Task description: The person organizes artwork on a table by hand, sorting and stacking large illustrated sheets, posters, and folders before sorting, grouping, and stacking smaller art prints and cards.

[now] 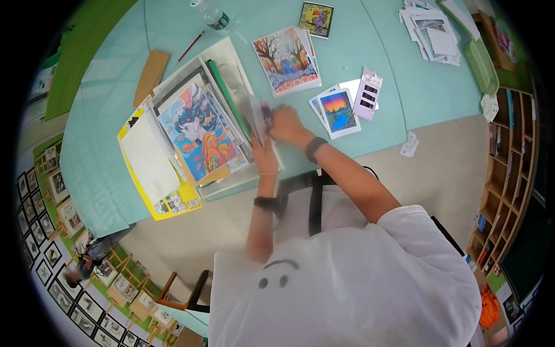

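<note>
My left hand (263,155) is closed on the lower edge of a thin upright sheet (252,115), blurred and seen nearly edge-on. My right hand (287,124) is curled at the sheet's right side, fingers bent in; what they pinch there is hard to make out. Left of both hands lies an open folder (228,95) with a green strip. On it rests a colourful print (199,130) of a dark-haired figure among orange fish. A yellow-bordered sheet (136,168) lies partly under the folder, with white paper over it.
Beyond my right hand lie a stack of tree prints (286,61), a small framed picture (316,20), sunset cards (340,113) and a pink packet (367,95). A bottle (214,16), a pencil (191,46) and cardboard (151,75) sit farther off. Papers (430,32) lie far right.
</note>
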Available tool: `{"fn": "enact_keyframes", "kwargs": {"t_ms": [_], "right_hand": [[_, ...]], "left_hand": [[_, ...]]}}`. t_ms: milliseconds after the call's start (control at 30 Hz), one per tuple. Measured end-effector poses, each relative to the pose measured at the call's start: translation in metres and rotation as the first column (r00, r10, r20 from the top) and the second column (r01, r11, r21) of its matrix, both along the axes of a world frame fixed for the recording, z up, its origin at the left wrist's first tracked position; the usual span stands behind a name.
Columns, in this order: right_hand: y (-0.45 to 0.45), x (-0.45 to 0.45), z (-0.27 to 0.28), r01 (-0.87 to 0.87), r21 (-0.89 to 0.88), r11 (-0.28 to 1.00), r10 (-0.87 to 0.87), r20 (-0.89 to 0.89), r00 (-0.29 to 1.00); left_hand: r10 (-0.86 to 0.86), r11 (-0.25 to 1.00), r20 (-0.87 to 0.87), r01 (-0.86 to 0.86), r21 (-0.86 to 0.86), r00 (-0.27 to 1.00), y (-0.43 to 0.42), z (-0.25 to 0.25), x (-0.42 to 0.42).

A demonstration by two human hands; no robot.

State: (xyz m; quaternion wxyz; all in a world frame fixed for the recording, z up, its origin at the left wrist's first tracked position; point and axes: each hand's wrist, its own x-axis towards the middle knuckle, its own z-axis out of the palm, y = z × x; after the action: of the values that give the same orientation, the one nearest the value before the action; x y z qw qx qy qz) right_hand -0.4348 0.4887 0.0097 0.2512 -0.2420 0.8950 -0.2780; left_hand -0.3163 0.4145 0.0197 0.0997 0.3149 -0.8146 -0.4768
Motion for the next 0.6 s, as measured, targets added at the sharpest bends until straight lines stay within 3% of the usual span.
{"fn": "enact_keyframes", "kwargs": {"t_ms": [33, 133, 233, 333, 433, 500, 567, 600], "right_hand": [[0.000, 0.000, 0.003, 0.014, 0.035, 0.999, -0.013, -0.025, 1.000], [0.001, -0.009, 0.006, 0.002, 0.046, 0.999, -0.009, 0.155, 0.988], [-0.003, -0.001, -0.027, 0.095, -0.001, 0.995, -0.094, 0.120, 0.988], [0.005, 0.004, -0.036, 0.296, -0.156, 0.942, -0.236, 0.317, 0.919], [0.023, 0.033, -0.033, 0.699, -0.263, 0.664, -0.555, 0.453, 0.698], [0.035, 0.038, -0.046, 0.763, -0.256, 0.593, -0.492, 0.636, 0.595], [0.044, 0.039, -0.031, 0.844, -0.230, 0.485, -0.360, 0.827, 0.432], [0.050, 0.032, 0.012, 0.888, -0.202, 0.414, -0.251, 0.912, 0.324]], "left_hand": [[-0.004, 1.000, -0.007, 0.004, 0.015, 1.000, 0.000, 0.001, 0.000], [-0.007, 0.998, -0.016, 0.008, 0.059, 1.000, 0.001, 0.004, -0.001], [0.005, 0.996, -0.014, -0.004, 0.088, 1.000, 0.003, 0.006, -0.002], [0.006, 0.996, -0.011, -0.005, 0.093, 1.000, 0.003, 0.009, 0.000], [-0.037, 0.997, 0.070, 0.032, 0.075, 0.997, 0.003, 0.018, -0.003], [-0.103, 0.995, 0.154, 0.100, 0.030, 0.983, 0.008, 0.025, -0.007], [-0.233, 0.934, 0.152, 0.265, -0.239, 0.960, 0.012, -0.003, -0.006], [-0.294, 0.868, 0.164, 0.335, -0.367, 0.942, 0.015, -0.015, -0.007]]}}
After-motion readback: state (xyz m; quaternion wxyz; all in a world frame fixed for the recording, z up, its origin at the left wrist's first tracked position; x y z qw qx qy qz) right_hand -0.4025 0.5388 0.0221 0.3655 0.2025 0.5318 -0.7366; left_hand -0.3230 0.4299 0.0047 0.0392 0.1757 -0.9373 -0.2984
